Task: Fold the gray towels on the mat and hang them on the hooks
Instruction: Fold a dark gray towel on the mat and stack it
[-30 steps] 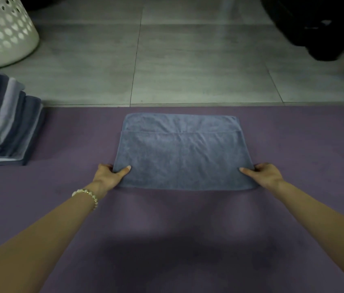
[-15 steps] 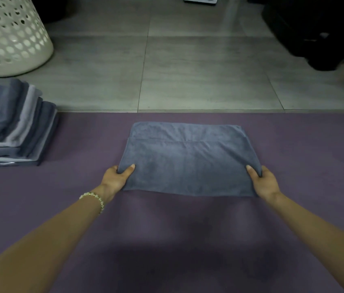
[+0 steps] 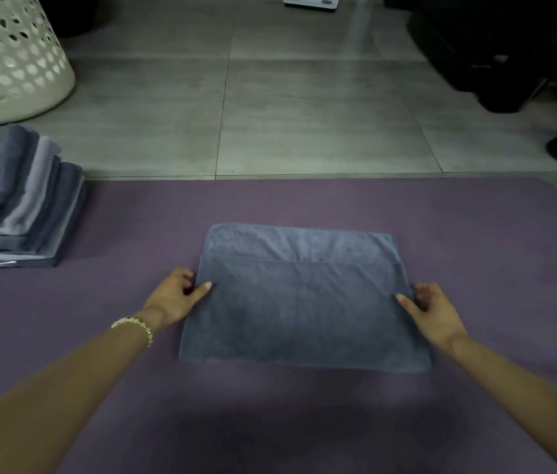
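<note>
A gray towel (image 3: 304,302), folded once so its top layer ends short of the far edge, lies flat in the middle of the purple mat (image 3: 475,234). My left hand (image 3: 176,295) pinches the towel's left edge about halfway along, thumb on top. My right hand (image 3: 432,311) pinches the right edge the same way. No hooks are in view.
A stack of folded gray towels (image 3: 13,200) sits at the mat's left edge. A white perforated laundry basket (image 3: 7,59) stands on the tiled floor behind it. Dark furniture (image 3: 502,46) occupies the far right, and a white scale (image 3: 311,0) lies at the top.
Both hands have slid from the towel's near corners up to the middle of its side edges. The view has tilted so the towel sits lower in the frame.
</note>
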`<state>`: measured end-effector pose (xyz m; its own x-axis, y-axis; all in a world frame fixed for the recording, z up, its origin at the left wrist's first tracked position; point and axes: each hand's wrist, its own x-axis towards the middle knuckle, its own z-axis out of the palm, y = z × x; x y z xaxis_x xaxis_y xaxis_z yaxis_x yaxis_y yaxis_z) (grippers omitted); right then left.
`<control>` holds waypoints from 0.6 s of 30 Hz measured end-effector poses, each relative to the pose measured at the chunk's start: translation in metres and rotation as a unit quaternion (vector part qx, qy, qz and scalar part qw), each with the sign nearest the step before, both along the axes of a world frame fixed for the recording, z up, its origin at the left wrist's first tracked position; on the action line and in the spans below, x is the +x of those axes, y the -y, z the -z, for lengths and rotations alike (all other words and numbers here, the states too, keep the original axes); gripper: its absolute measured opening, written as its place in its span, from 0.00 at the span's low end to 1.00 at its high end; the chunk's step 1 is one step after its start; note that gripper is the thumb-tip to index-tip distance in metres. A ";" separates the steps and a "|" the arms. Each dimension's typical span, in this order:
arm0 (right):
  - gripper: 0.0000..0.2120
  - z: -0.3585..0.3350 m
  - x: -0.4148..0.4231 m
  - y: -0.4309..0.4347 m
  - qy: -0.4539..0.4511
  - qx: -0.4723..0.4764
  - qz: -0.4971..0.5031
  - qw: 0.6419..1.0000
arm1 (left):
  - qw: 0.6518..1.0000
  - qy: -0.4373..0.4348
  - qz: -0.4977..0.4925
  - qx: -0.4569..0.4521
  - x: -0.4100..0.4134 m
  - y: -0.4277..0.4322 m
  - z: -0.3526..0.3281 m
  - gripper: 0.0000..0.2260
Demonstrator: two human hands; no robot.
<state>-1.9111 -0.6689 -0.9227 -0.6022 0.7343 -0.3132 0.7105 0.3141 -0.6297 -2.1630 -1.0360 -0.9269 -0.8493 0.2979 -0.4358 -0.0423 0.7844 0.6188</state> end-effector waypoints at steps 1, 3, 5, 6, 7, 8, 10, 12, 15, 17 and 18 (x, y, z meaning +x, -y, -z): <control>0.20 -0.001 -0.008 -0.005 -0.011 0.002 -0.007 1.000 | 0.999 -0.003 -0.001 0.044 -0.003 -0.007 -0.001 0.19; 0.24 -0.003 -0.024 -0.013 -0.016 0.022 -0.053 0.998 | 0.997 -0.037 0.039 0.061 -0.008 -0.018 -0.002 0.22; 0.25 -0.002 -0.037 -0.019 0.002 0.056 -0.110 0.992 | 0.988 -0.117 0.102 -0.010 -0.013 -0.025 0.000 0.25; 0.24 -0.002 -0.041 -0.021 0.020 0.075 -0.134 0.988 | 0.980 -0.146 0.129 -0.033 -0.013 -0.025 0.000 0.25; 0.23 -0.001 -0.044 -0.024 0.040 0.092 -0.153 0.983 | 0.974 -0.162 0.150 -0.044 -0.014 -0.025 0.001 0.24; 0.21 0.000 -0.046 -0.026 0.063 0.103 -0.164 0.979 | 0.969 -0.173 0.168 -0.051 -0.016 -0.026 0.002 0.23; 0.18 0.002 -0.050 -0.033 0.092 0.114 -0.168 0.975 | 0.958 -0.200 0.192 -0.069 -0.023 -0.026 0.004 0.19; 0.11 0.000 -0.050 -0.040 0.063 0.093 -0.152 0.982 | 0.958 -0.211 0.180 -0.066 -0.029 -0.025 0.003 0.14; 0.07 -0.006 -0.044 -0.043 -0.093 -0.063 -0.050 0.992 | 0.987 -0.131 0.067 0.062 -0.034 -0.028 -0.002 0.05; 0.08 -0.011 -0.043 -0.045 -0.171 -0.164 0.016 0.971 | 0.978 -0.014 -0.051 0.202 -0.035 -0.035 -0.008 0.04; 0.08 -0.012 -0.044 -0.048 -0.193 -0.193 0.038 0.961 | 0.964 0.024 -0.093 0.249 -0.037 -0.039 -0.010 0.04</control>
